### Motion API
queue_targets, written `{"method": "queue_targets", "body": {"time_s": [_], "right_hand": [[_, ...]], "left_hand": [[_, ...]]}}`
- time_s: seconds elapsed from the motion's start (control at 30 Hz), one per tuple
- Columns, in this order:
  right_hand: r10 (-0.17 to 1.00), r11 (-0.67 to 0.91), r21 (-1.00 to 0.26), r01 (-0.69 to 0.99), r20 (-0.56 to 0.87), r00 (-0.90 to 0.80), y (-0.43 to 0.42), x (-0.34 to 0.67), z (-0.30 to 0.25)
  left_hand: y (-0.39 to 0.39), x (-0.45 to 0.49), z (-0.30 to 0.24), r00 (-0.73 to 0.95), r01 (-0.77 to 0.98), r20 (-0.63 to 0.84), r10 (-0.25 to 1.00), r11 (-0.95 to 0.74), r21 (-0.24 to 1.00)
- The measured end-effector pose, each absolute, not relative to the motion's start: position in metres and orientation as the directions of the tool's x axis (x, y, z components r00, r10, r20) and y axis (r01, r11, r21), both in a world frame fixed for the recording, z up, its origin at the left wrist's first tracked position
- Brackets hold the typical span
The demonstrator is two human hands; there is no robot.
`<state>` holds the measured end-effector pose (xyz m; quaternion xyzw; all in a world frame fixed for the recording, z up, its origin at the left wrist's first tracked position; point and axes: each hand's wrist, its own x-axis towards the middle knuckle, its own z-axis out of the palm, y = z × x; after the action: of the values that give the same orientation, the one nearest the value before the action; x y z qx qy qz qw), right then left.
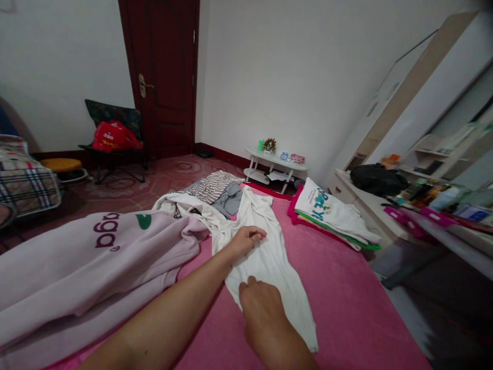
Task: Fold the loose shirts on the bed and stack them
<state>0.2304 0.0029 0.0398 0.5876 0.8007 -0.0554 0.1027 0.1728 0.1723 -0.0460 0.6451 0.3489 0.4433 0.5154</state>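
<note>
A white shirt point(269, 262) lies spread lengthwise over a pink bed cover, its top end near the other clothes. My left hand point(246, 242) rests on the middle of the shirt, its fingers curled together over the cloth. Closer to me, my right hand point(262, 308) is closed at the shirt's left edge; its fingertips are mostly hidden beneath the hand. To the left a pale pink sweatshirt point(127, 257) with dark lettering lies rumpled. Beyond it are a striped garment point(217, 186) and a grey garment point(230, 200) in a loose heap.
A stack of folded clothes point(327, 208) sits at the bed's right side. The pink bed cover point(339, 298) extends around the shirt. A cluttered dresser point(346, 187) borders the right. Behind are a low white table point(277, 161) and a folding chair point(111, 110) with a red bag point(115, 137).
</note>
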Motion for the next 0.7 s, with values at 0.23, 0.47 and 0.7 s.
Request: {"method": "queue_targets", "body": {"time_s": [0.23, 0.47, 0.7], "right_hand": [[0.979, 0.107, -0.516, 0.850, 0.202, -0.001, 0.051, 0.315, 0.053], [0.672, 0.309, -0.940, 0.146, 0.324, 0.666, 0.057, 0.386, 0.093], [0.591, 0.558, -0.827, 0.065, 0.452, 0.668, 0.029, 0.378, 0.127]], "left_hand": [[0.165, 0.157, -0.006, 0.516, 0.042, 0.146, 0.844, -0.195, 0.980], [0.127, 0.150, 0.063, 0.722, 0.428, 0.171, 0.670, -0.627, 0.651], [0.064, 0.168, 0.116, 0.995, -0.017, 0.034, 0.091, -0.174, 0.985]]}}
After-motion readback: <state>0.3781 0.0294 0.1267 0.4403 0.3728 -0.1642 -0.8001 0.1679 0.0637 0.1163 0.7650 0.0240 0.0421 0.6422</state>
